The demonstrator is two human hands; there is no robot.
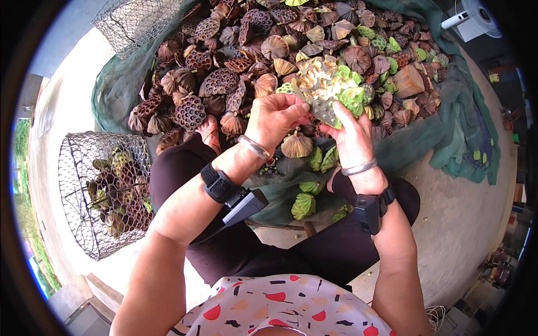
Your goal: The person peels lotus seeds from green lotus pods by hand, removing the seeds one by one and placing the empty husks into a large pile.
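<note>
A torn-open lotus seed pod, with pale ragged flesh, a bright green side and a grey-green face, is held up over the pile. My right hand grips its lower right edge between thumb and fingers. At its lower left edge my left hand pinches with thumb and forefinger; whether a seed is between those fingertips is hidden. Brown dried lotus pods lie heaped beyond both hands. Just below the hands rest a tan pod and green pods.
Green netting lies under and around the heap. A wire-mesh basket with pods inside stands at left, another wire basket at upper left. A wooden block sits among the pods. A white appliance stands at upper right.
</note>
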